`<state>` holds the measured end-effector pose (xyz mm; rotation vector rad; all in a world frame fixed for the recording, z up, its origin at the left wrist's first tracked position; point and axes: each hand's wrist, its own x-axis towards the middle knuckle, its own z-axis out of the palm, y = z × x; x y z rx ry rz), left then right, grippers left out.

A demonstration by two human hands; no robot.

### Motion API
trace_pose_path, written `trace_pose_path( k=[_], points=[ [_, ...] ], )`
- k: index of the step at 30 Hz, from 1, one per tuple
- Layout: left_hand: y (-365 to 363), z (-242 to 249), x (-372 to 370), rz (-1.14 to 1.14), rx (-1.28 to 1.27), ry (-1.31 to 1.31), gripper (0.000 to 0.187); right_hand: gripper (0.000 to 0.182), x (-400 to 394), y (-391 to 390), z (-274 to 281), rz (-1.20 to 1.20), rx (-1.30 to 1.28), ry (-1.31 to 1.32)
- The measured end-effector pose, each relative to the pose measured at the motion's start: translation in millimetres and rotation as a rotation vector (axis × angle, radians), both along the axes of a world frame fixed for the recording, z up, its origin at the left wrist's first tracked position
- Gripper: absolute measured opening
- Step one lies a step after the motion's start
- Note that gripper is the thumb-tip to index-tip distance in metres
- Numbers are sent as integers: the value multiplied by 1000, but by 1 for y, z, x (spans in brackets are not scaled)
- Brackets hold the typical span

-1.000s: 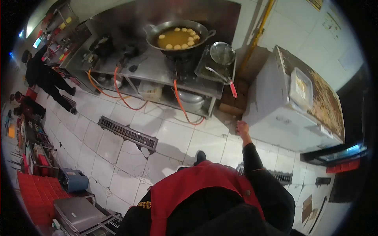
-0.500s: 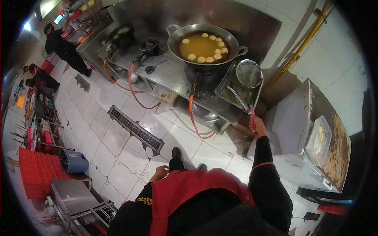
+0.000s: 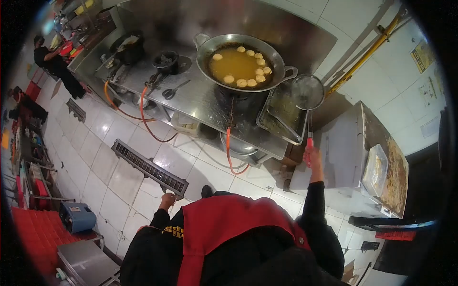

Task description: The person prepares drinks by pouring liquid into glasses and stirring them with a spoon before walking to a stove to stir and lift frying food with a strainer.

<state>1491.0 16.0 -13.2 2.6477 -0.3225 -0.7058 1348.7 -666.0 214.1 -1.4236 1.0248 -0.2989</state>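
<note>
My right hand (image 3: pixel 313 158) is closed round the red handle of a round mesh strainer (image 3: pixel 307 91), whose basket is raised above a metal tray (image 3: pixel 279 112). A ladle (image 3: pixel 284 123) lies in that tray. To the left of it, a large wok (image 3: pixel 204 66) holds oil with several round pale pieces floating in it. Low over the floor near the drain, my left hand (image 3: pixel 167 201) has curled fingers; something small and whitish shows at them, too small to make out.
A steel counter (image 3: pixel 200 97) carries a small burner pot (image 3: pixel 165 62), a dark pan (image 3: pixel 128 47) and scissors (image 3: pixel 174 89). A white chest (image 3: pixel 334 157) with a plastic container (image 3: pixel 376 170) stands right. A co-worker (image 3: pixel 57 66) stands far left. Orange hoses hang below the counter.
The strainer has lifted off the tray and now points upward from my right hand, while the ladle stays in the tray. My left hand has moved left and outward. The view has shifted slightly.
</note>
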Motion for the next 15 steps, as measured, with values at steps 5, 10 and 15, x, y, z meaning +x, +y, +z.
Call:
trace_pose_path(
  k=[5,10,15],
  points=[
    [-36,-7,64,-397,2,-121,20,12,20,63,41,-83,-103,-230],
    [-70,15,82,-322,-2,445,32,18,39,118,108,-8,-173,-375],
    [-46,-39,83,-321,-42,438,28,41,58,156,155,254,-270,-141]
  ],
)
